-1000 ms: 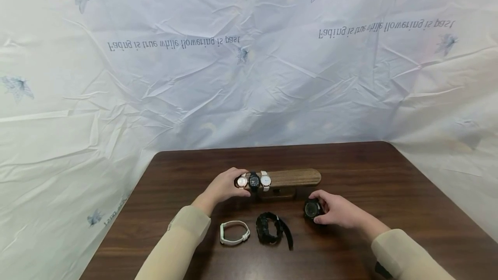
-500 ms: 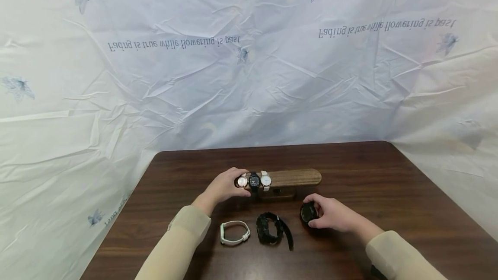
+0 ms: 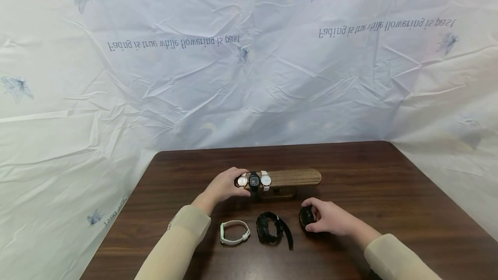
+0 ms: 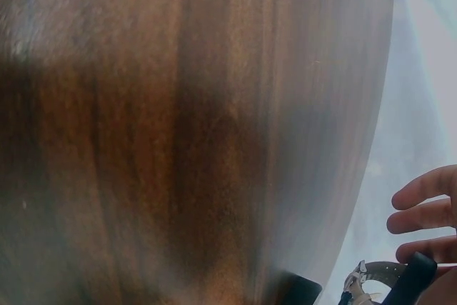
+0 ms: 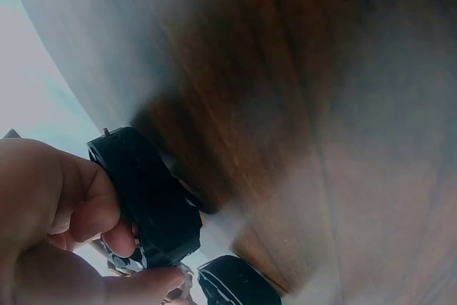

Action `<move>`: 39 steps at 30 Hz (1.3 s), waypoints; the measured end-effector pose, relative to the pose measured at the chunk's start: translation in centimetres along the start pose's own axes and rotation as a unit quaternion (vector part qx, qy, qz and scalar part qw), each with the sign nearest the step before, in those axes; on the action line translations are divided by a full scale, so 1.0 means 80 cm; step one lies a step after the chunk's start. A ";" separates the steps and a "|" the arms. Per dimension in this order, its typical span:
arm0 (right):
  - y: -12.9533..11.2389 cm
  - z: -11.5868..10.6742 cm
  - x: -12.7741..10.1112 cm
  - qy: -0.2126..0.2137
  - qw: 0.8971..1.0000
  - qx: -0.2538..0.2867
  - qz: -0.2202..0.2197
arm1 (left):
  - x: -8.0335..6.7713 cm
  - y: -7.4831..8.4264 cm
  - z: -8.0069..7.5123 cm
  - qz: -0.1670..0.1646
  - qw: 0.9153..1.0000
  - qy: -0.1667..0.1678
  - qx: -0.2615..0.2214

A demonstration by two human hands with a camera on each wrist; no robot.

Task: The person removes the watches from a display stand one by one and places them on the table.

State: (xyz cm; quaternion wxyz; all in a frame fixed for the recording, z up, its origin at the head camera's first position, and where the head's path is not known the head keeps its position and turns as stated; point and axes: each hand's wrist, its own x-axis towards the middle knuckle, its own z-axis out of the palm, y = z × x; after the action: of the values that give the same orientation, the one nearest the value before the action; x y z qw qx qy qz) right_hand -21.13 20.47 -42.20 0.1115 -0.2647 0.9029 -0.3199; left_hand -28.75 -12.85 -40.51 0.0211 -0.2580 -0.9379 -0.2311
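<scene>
Black watch [image 5: 150, 198] pinched by right hand [image 3: 330, 217]; wrist view shows grip.

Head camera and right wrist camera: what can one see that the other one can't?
Only the head view shows the wooden watch stand with three watches, the left hand holding its left end, the white watch lying on the table, and the creased white sheet behind. Only the right wrist view shows, close up, the fingers curled round the black watch from the side. Both show the right hand holding that watch, the other black watch lying nearby, and the dark wooden table.
</scene>
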 end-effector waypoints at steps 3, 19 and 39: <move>-0.001 0.001 0.000 0.000 1.000 0.005 0.001 | 0.000 0.000 0.000 0.001 1.000 0.000 0.000; -0.003 -0.002 -0.001 -0.008 1.000 0.010 0.002 | 0.001 -0.001 0.000 0.000 1.000 -0.005 0.004; -0.006 -0.032 0.011 0.098 0.995 0.005 0.013 | 0.002 -0.002 -0.003 0.002 1.000 -0.013 0.009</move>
State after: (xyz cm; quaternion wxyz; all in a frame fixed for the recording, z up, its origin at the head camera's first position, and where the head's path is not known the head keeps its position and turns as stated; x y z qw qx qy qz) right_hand -22.64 21.04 -39.94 0.0276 -0.2199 0.9112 -0.3472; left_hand -29.00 -12.95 -40.35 0.0117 -0.2625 -0.9396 -0.2191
